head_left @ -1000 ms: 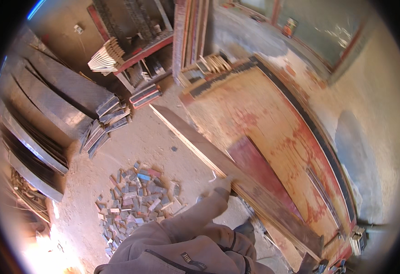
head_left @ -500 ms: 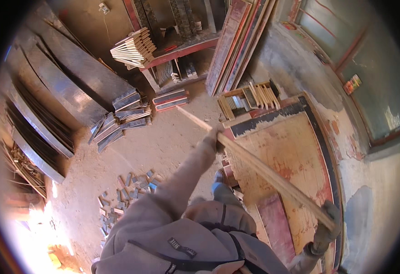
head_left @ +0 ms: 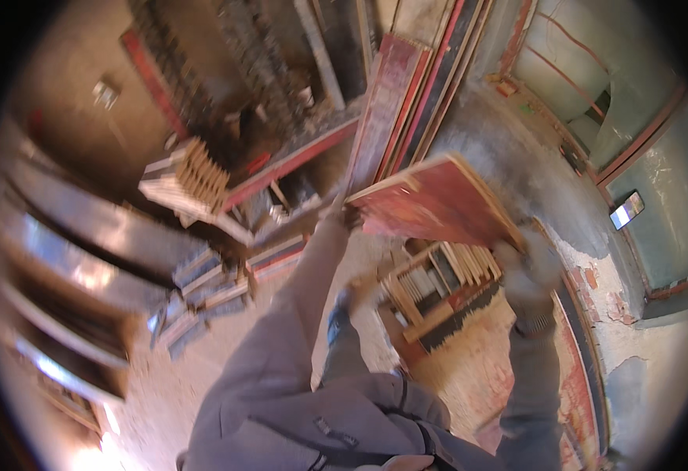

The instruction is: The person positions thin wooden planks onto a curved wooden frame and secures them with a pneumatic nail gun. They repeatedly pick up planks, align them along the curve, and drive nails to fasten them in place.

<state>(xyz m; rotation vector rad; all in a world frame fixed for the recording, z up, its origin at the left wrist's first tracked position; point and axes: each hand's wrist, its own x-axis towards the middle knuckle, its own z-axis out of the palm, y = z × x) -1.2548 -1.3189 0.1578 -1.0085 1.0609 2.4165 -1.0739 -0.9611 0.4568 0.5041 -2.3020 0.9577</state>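
A red-faced wooden board (head_left: 443,200) with pale raw edges is held up in front of me, tilted, between my two hands. My left hand (head_left: 347,215) is closed on its left end. At the board's right corner my gloved right hand (head_left: 526,263) grips the edge, blurred by motion. Beneath the board stands a work table (head_left: 469,357) with a worn, red-stained top and a dark border. An open wooden crate (head_left: 430,286) with several short wood strips sits at the table's far end, partly hidden by the board.
Tall planks (head_left: 414,102) lean at the back, just beyond the board. Stacked wood strips (head_left: 183,182) lie on a red-edged bench (head_left: 293,163). Offcuts (head_left: 203,294) are piled on the floor to the left, near curved sheets (head_left: 85,220). A glazed window (head_left: 650,188) is at the right.
Both hands have swung up and away from me. The held piece, seen before as a long narrow wooden edge, now shows its red face. My view has shifted toward the back.
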